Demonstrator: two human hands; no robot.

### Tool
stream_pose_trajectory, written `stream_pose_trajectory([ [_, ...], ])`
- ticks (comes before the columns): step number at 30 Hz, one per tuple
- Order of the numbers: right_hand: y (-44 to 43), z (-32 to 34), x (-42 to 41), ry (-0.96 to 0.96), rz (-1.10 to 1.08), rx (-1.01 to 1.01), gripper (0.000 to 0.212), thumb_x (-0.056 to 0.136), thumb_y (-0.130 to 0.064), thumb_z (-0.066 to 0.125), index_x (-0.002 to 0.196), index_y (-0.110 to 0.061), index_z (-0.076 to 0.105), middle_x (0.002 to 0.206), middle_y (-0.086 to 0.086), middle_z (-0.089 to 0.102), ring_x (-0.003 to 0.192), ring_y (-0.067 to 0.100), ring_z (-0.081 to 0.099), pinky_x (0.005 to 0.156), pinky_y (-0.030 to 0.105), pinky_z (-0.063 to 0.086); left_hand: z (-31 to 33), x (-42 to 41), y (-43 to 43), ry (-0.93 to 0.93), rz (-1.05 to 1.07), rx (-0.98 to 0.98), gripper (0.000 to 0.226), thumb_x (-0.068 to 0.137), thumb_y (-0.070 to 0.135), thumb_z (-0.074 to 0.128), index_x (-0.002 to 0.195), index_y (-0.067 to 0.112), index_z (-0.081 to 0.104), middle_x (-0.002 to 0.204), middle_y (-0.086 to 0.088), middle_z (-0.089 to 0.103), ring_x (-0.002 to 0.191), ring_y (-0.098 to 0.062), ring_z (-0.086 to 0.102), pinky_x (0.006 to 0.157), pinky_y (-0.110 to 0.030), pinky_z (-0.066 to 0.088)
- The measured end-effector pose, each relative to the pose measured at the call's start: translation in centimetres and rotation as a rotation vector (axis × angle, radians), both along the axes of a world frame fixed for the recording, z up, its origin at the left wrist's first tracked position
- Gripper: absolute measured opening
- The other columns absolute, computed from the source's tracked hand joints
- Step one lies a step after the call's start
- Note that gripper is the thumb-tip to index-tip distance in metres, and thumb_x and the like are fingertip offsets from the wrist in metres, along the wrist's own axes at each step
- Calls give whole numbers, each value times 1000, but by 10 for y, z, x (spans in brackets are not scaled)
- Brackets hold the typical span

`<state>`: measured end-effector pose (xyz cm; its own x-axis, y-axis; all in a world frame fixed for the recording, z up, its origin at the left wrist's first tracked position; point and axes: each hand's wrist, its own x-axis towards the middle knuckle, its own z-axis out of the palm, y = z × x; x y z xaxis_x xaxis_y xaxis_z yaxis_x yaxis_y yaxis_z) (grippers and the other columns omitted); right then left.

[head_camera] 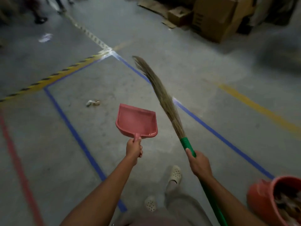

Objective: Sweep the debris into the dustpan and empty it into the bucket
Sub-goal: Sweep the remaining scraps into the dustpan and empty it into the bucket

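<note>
My left hand (134, 149) grips the handle of a pink dustpan (136, 121), held above the floor with its mouth pointing away from me; the pan looks empty. My right hand (197, 163) grips the green handle of a grass broom (160, 95), whose bristles reach up and to the left, off the floor. A small clump of pale debris (92, 103) lies on the grey floor left of the dustpan, inside the blue taped rectangle. An orange bucket (259, 196) holding scraps stands at the lower right, beside my right arm.
Blue tape lines (71, 128), a yellow-black hazard strip (48, 79), a yellow line (254, 105) and a red line (17, 165) mark the concrete floor. Cardboard boxes (216, 18) are stacked at the far right. A white scrap (46, 37) lies far left. My feet in pale clogs (175, 174) show below.
</note>
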<state>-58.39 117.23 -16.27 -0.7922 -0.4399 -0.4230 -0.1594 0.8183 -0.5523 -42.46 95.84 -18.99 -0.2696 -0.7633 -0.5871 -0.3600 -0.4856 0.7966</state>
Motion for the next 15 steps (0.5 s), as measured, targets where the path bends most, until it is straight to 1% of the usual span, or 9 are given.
stream_pose_trajectory([
  [4, -81, 4, -10, 33, 199, 18, 46, 97, -60, 43, 81, -21, 59, 71, 3, 62, 63, 19, 61, 61, 38, 54, 1, 33, -54, -2, 190, 22, 28, 101, 35, 52, 82, 14, 48, 59, -7, 47, 41, -15, 42, 38, -21, 34],
  [6, -128, 3, -17, 38, 293, 30, 45, 97, -60, 43, 81, -20, 59, 70, 3, 63, 62, 19, 62, 60, 38, 55, -3, 44, -85, 0, 267, 58, 26, 102, 32, 50, 82, 14, 48, 62, -7, 49, 44, -16, 44, 38, -20, 34],
  [9, -182, -3, -31, 29, 372, 16, 46, 96, -60, 45, 79, -21, 59, 70, 4, 64, 62, 22, 64, 62, 41, 58, -7, 54, -119, 42, 314, 138, 23, 104, 26, 47, 85, 14, 49, 66, -6, 47, 47, -13, 41, 37, -19, 31],
  [12, -250, -8, -51, 30, 471, 42, 45, 96, -61, 45, 78, -21, 57, 70, 5, 65, 63, 23, 65, 64, 44, 60, -7, 54, -159, 92, 401, 181, 15, 105, 16, 44, 94, 12, 52, 67, -5, 47, 49, -12, 42, 37, -20, 33],
  [15, -312, -5, -73, -13, 558, 52, 45, 96, -60, 45, 78, -20, 57, 71, 7, 65, 64, 24, 65, 64, 45, 61, -2, 51, -199, 138, 465, 257, 9, 104, 11, 43, 104, 8, 51, 72, -7, 50, 53, -13, 45, 37, -22, 39],
])
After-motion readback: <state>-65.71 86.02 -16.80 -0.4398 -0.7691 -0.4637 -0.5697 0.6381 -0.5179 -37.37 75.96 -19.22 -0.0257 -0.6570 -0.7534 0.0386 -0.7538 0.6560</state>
